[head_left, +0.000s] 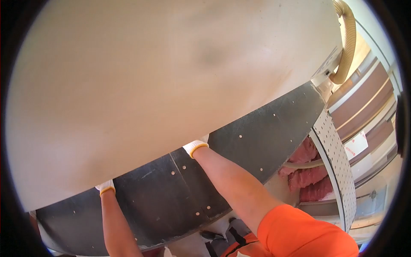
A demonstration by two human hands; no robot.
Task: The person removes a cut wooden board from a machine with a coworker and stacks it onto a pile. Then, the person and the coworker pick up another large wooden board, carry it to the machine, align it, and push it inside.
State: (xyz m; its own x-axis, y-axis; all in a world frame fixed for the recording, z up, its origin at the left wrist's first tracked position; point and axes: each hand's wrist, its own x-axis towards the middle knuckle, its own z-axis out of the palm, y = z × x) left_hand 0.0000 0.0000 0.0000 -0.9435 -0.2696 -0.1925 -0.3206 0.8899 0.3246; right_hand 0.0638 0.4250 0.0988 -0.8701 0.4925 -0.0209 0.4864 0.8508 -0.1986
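A large, smooth beige panel [171, 85] fills the upper part of the view, its lower edge slanting up to the right across a dark tabletop [257, 132] dotted with small light holes. Both my hands wear white knit gloves with yellow cuffs. My left hand [105, 186] reaches to the panel's edge at the left, and its fingers are hidden there. Near the middle, my right hand [197, 147] is also at the edge, with its fingers out of sight beyond it. Whether either hand grips the panel cannot be seen.
A beige ribbed hose [347, 43] curves down at the panel's right end. A white perforated strip [336, 158] borders the table's right side, with reddish bundled material [311, 175] beside it. Brown and white stacked boards [364, 98] stand farther right. My shoes [212, 235] show below the table's near edge.
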